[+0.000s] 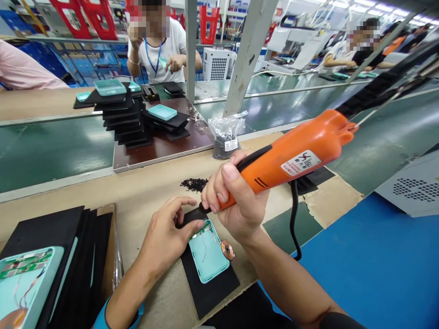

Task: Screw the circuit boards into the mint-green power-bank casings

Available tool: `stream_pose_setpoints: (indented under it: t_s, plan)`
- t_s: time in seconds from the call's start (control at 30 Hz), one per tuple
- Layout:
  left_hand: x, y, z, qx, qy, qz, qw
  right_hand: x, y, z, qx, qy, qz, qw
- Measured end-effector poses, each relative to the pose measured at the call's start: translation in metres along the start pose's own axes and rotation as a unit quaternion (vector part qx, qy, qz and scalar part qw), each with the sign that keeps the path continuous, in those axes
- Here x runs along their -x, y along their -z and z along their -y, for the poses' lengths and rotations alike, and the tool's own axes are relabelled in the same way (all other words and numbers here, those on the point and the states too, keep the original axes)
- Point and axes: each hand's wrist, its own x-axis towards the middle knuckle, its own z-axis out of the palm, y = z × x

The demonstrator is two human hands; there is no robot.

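Observation:
My right hand [236, 196] is wrapped round an orange electric screwdriver [291, 153], tilted with its dark tip pointing down-left. Below that tip lies a turquoise plastic case [208, 256] on a black foam sheet [202, 292]. Inside the case's far end is a green circuit board [202, 230] with thin wires. A round copper coil [227, 250] hangs over the case's right edge. My left hand [168, 230] rests at the case's upper left, thumb at its rim and index finger stretched towards the screwdriver tip, apart from the thumb. A pile of small black screws [195, 184] lies just beyond.
At left stands a stack of black sheets [44, 233] with another turquoise case [34, 274]. Beyond are a clear bag [226, 135] and stacked black sheets with cases [126, 119]. A black cord [294, 224] hangs at right. A co-worker [161, 45] sits across the green conveyor [58, 141].

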Motion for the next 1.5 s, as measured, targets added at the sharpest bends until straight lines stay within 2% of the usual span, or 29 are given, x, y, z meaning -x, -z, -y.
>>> stream_pose_setpoints:
  t_s: [0.07, 0.13, 0.23, 0.37, 0.53, 0.73, 1.03, 1.23, 1.5]
  plan:
    - [0.001, 0.000, -0.001, -0.035, -0.042, -0.010, 0.998, 0.000, 0.003, 0.009, 0.014, -0.015, 0.019, 1.000]
    - [0.002, -0.002, 0.002, -0.058, -0.064, 0.004, 0.996, 0.000, 0.007, 0.019, 0.041, -0.028, 0.039, 0.998]
    - [0.004, -0.009, 0.006, -0.098, -0.048, 0.035, 0.993, 0.004, 0.014, 0.025, 0.071, -0.025, 0.072, 0.995]
    - [0.005, -0.018, 0.007, -0.152, -0.010, 0.058, 0.987, 0.011, 0.022, 0.012, 0.046, -0.036, 0.089, 0.994]
    - [0.005, -0.021, 0.005, -0.185, 0.001, 0.066, 0.981, 0.016, 0.026, -0.006, 0.049, -0.062, 0.073, 0.994]
    - [0.005, -0.023, 0.010, -0.184, -0.009, 0.047, 0.982, 0.016, 0.025, -0.009, 0.064, -0.067, 0.070, 0.993]
    - [0.004, -0.023, 0.009, -0.188, -0.001, 0.052, 0.981, 0.017, 0.028, -0.014, 0.078, -0.074, 0.075, 0.991]
    - [0.004, -0.025, 0.013, -0.194, -0.007, 0.052, 0.980, 0.019, 0.029, -0.016, 0.136, -0.068, 0.056, 0.987]
    - [0.004, -0.024, 0.009, -0.203, 0.004, 0.072, 0.977, 0.016, 0.033, -0.023, 0.081, -0.077, 0.082, 0.990]
